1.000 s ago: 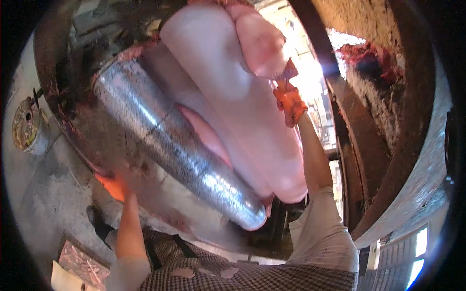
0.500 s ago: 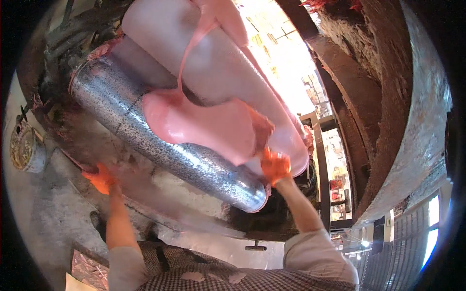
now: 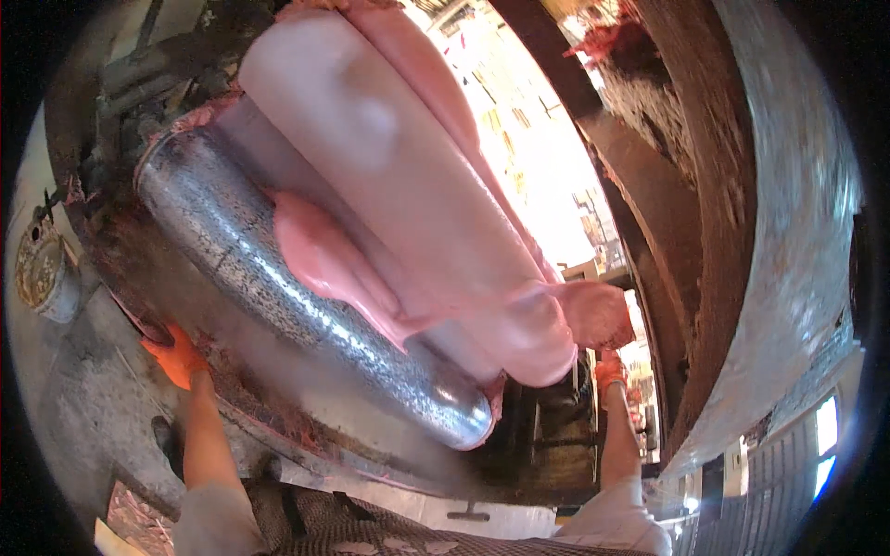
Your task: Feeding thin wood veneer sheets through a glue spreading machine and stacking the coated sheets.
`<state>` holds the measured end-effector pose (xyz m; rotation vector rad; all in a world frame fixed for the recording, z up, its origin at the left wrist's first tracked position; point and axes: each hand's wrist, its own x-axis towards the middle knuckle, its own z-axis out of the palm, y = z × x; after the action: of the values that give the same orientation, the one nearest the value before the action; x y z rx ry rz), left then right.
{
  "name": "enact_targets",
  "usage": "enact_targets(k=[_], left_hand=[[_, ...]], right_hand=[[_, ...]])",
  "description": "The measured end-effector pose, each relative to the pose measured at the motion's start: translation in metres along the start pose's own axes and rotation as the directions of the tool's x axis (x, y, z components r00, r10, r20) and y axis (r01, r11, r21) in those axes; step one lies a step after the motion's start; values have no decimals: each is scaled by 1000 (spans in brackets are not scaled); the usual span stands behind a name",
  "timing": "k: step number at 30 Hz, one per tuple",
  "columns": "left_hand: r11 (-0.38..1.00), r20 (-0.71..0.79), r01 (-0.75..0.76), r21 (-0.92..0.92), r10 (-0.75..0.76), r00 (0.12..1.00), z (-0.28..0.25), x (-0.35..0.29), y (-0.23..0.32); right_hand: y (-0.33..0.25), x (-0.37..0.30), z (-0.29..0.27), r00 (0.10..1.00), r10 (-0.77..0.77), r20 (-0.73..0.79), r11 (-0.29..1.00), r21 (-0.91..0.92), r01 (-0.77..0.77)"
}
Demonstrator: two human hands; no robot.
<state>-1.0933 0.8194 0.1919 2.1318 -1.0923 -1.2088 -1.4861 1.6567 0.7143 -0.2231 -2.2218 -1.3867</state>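
My left hand (image 3: 176,360), in an orange glove, leans on the rim (image 3: 243,419) of the dark tray below the rollers, fingers stretched out and holding nothing. My right hand (image 3: 610,372), also gloved in orange, is closed at the lower edge of a flat wad of pink rubbery material (image 3: 598,315), beyond the right end of the pink-coated roller (image 3: 399,176). Whether a tool sits inside that wad cannot be told. A stretched pink band runs from it across the coated roller to a soft pink mass (image 3: 324,255) lying against the bare, speckled metal roller (image 3: 315,306).
A dirty bucket (image 3: 56,283) stands on the floor at left. Dark machine framework (image 3: 556,435) sits below the rollers' right ends. A large curved, worn wheel-like part (image 3: 732,213) rises on the right. Pink-flecked scraps (image 3: 134,519) lie at lower left.
My right hand has swung right, past the roller's end, pulling pink material along and stretching it into a band. The mass on the metal roller has shrunk. My left hand stays at the rim.
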Motion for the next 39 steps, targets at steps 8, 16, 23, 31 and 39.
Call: enact_targets(k=[8, 16, 23, 31, 39], left_hand=[[1000, -79, 10, 20, -9, 997, -36, 28, -3], [994, -59, 10, -105, -17, 998, -42, 40, -20], [992, 57, 113, 52, -116, 992, -47, 43, -6], [979, 50, -19, -204, 30, 998, -55, 45, 16], [995, 28, 83, 50, -84, 996, -21, 34, -5]], right_hand=[[-222, 76, -223, 727, -543, 420, 699, 705, 115], [-377, 93, -502, 724, -670, 163, 199, 979, -36], [-418, 110, -590, 648, -728, -224, -196, 974, 117], [-406, -14, -655, 580, -790, -199, -394, 889, -232], [-363, -180, -546, 596, -800, -76, 442, 597, 670]])
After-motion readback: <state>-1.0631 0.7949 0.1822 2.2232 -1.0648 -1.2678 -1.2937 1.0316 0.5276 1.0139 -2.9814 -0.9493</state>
